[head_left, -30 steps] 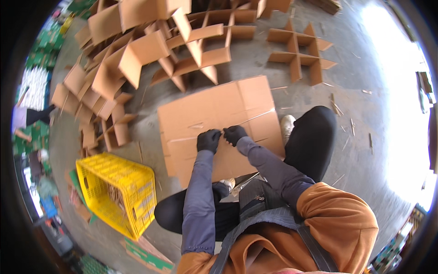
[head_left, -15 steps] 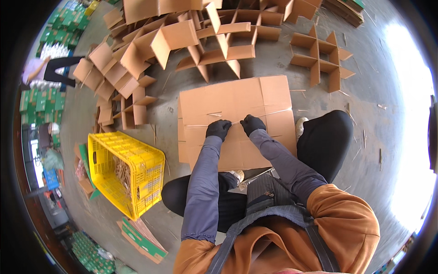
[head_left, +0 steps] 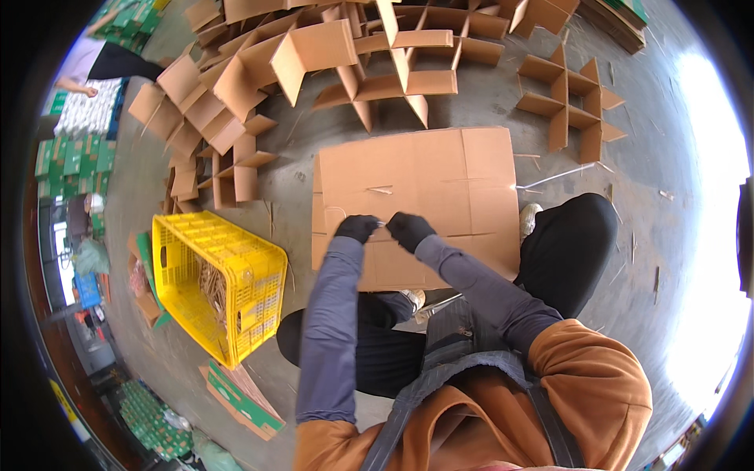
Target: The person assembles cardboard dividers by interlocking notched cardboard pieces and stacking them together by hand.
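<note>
We have the big flattened brown cardboard sheet (head_left: 416, 196) lying flat on the grey concrete floor (head_left: 487, 102), right in front of our knees. Both hands sit together at its near edge. Left black-gloved hand (head_left: 357, 228) and right black-gloved hand (head_left: 408, 230) are curled nearly closed, fingertips pinching a small pale strip (head_left: 381, 225) between them; whether it's tape or a sliver of card we can't tell. Our call: keep the sheet flat, pull low along the surface, steady it with one hand so it doesn't slide.

Around us: pile of interlocked brown cardboard divider grids (head_left: 314, 71) far and far-left, one separate brown cross-shaped divider grid (head_left: 569, 102) far right. Yellow perforated plastic crate (head_left: 216, 282) near left, just beside our leg. Nothing blocks the sheet itself; a thin loose cardboard sliver (head_left: 381, 189) lies on it mid-panel.
</note>
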Motion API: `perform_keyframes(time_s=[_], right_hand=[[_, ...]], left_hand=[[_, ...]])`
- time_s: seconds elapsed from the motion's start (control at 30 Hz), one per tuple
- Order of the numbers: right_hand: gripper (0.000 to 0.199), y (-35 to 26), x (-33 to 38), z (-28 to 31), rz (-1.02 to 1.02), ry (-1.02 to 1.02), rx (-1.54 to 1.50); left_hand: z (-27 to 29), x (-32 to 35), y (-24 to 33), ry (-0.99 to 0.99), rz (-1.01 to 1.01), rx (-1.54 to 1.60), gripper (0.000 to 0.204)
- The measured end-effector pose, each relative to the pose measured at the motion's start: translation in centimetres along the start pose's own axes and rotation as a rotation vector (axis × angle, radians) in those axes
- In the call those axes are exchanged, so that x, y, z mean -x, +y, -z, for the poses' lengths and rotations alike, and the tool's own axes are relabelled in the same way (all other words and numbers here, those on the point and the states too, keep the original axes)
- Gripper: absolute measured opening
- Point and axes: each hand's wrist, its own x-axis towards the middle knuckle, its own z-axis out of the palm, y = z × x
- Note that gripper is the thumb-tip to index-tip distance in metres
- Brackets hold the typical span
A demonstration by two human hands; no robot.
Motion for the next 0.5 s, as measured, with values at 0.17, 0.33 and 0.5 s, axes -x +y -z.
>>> perform_keyframes(time_s=[0.17,0.33,0.5], right_hand=[[0.030,4.3,-0.8,0.6,-0.099,0.174,0.131],[0.026,4.9,-0.9,0.5,-0.270,0.123,-0.287],[0.086,-19.3,0.4,-7.0,0.589,-0.066,-0.448]], left_hand=[[17.9,12.9,-7.7,-0.114,0.296,-0.111,0.023],[46.5,43.3,-7.1,1.012,0.646,0.399,0.030],[41.1,54.8,8.8,1.296,-0.030,0.596,0.037]])
